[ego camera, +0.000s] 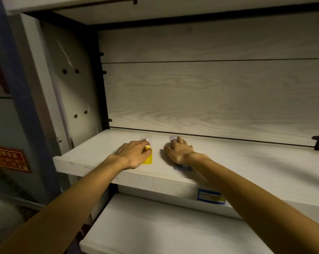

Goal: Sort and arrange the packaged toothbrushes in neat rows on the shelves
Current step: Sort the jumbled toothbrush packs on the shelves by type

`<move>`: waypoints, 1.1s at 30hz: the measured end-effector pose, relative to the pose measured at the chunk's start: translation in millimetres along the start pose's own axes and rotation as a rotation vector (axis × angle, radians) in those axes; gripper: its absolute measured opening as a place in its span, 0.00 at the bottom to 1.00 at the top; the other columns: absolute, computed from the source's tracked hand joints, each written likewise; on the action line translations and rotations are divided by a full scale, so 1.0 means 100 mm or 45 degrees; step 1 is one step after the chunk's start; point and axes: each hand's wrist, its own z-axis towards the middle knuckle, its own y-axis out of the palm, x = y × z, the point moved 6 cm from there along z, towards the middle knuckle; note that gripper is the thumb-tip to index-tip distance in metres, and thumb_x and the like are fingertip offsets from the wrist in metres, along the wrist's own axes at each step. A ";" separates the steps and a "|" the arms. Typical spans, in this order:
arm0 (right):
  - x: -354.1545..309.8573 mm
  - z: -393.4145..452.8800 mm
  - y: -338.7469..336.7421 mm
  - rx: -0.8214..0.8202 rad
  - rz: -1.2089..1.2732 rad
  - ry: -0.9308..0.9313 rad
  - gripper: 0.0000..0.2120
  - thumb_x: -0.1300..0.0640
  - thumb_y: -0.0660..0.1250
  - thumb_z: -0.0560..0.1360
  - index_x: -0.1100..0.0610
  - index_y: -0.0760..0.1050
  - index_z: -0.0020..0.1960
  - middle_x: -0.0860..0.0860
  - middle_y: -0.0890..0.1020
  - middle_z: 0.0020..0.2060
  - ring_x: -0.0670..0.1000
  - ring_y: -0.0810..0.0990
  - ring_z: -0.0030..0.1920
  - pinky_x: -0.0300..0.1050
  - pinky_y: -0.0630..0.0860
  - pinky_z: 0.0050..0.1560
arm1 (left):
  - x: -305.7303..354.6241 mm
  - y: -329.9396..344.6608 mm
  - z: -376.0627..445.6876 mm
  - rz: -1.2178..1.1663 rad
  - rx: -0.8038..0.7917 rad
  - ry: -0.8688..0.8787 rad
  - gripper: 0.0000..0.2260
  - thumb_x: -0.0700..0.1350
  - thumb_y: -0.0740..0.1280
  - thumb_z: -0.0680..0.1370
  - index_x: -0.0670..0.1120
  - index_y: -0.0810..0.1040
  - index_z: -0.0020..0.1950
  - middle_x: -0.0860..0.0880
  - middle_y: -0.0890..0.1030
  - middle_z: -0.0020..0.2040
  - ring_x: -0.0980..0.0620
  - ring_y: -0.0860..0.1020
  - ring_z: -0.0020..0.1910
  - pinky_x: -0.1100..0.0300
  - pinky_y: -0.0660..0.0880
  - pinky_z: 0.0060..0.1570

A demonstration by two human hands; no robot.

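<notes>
Toothbrush packs lie flat, side by side, on our pale upper shelf (92, 156): our left hand (135, 153) presses flat-fingered on the yellow pack (148, 159), our right hand (179, 151) likewise covers the bluish pack (173, 138). Below sits a lower shelf (155, 226) and blue price tag (211, 196).

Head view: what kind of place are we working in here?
Most likely a shop aisle. A price label sits on the edge of a wood-grain display shelf, and the left hand and right hand rest on carded packs, yellow pack and blue pack.
</notes>
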 end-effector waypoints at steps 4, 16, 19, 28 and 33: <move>-0.11 0.04 0.02 0.096 -0.115 0.057 0.30 0.40 0.50 0.83 0.59 0.60 0.78 0.58 0.57 0.78 0.60 0.57 0.77 0.62 0.54 0.76 | -0.42 -0.03 0.02 0.008 -0.004 -0.024 0.19 0.57 0.52 0.82 0.54 0.68 0.71 0.49 0.74 0.71 0.43 0.74 0.64 0.51 0.70 0.55; -0.04 -0.18 -0.13 0.294 -0.014 0.021 0.32 0.35 0.48 0.82 0.53 0.60 0.78 0.51 0.57 0.80 0.57 0.56 0.79 0.62 0.53 0.77 | -0.21 -0.21 -0.06 -0.007 0.117 0.095 0.24 0.61 0.49 0.84 0.53 0.66 0.77 0.50 0.60 0.81 0.47 0.60 0.78 0.48 0.58 0.74; 0.21 -0.49 -0.23 0.339 -0.149 -0.007 0.29 0.41 0.50 0.84 0.54 0.56 0.80 0.52 0.55 0.81 0.55 0.52 0.80 0.59 0.53 0.78 | 0.14 -0.21 -0.18 0.059 0.089 0.162 0.26 0.62 0.49 0.84 0.51 0.65 0.78 0.49 0.60 0.80 0.46 0.61 0.77 0.46 0.59 0.75; 1.77 -2.19 -0.88 0.479 -0.702 0.136 0.31 0.39 0.50 0.83 0.56 0.56 0.79 0.56 0.55 0.80 0.58 0.49 0.81 0.57 0.50 0.79 | 2.05 -0.31 -0.55 -0.064 0.123 0.343 0.28 0.63 0.51 0.83 0.49 0.65 0.77 0.47 0.66 0.77 0.45 0.65 0.75 0.49 0.61 0.72; 2.49 -3.35 -1.20 0.622 -0.748 0.088 0.26 0.43 0.57 0.82 0.55 0.64 0.75 0.56 0.67 0.75 0.58 0.61 0.76 0.54 0.62 0.74 | 3.47 -0.23 -1.12 -0.022 0.240 0.570 0.26 0.61 0.54 0.83 0.48 0.66 0.76 0.48 0.68 0.75 0.46 0.67 0.73 0.50 0.64 0.68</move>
